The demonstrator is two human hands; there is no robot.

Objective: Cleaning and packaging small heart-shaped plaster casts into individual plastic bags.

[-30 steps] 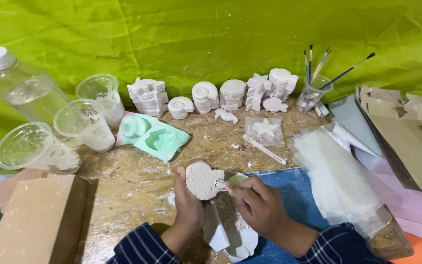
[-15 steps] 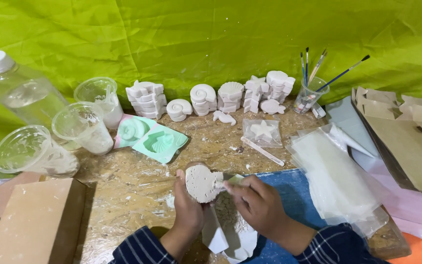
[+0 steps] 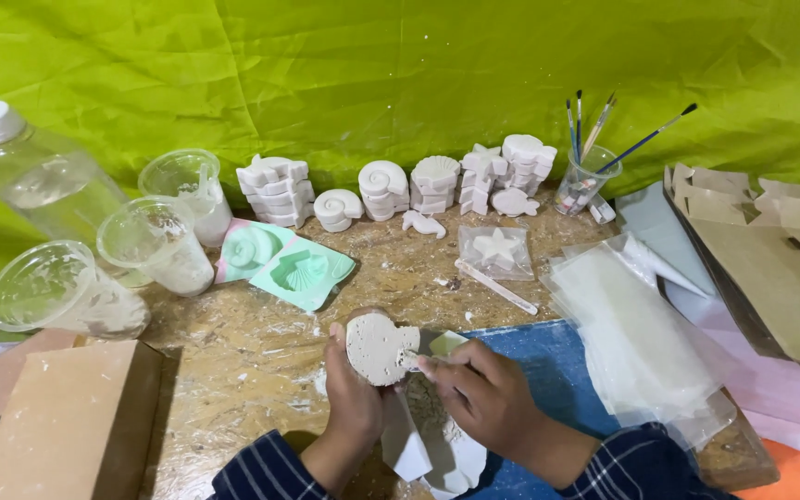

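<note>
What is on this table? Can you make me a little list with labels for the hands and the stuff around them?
Left hand: holds a round white plaster piece up by its edge.
Right hand: fingertips pinch something small against the piece's right edge; what it is cannot be told.
Under the hands: more white plaster shapes on a blue mat.
Back row: stacked white shell and star casts.
Moulds: two mint-green shell moulds.
Left side: three clear plastic cups, one bottle.
Right back: cup of paintbrushes.
Backdrop: green cloth.
</note>
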